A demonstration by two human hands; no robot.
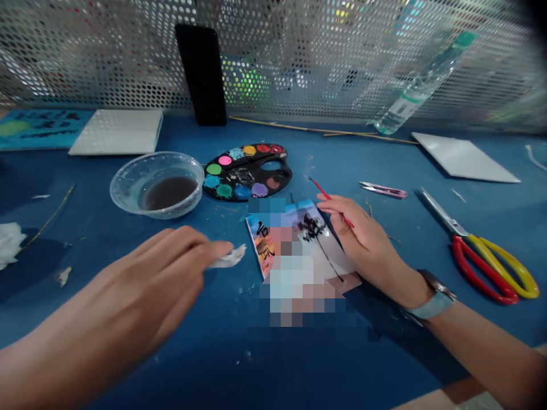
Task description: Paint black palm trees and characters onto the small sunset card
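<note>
Fingers of left hand pinch tissue scrap; right hand grips brush, heel best kept braced on the card.

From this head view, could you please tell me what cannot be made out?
Head view only:
Painted card: its middle is covered by pixel blocks.
Brush: its rear handle is hidden inside the right hand.
White scrap: pinched in the left hand, partly covered, blurred.
Shapes behind the mesh screen: too blurred.
</note>
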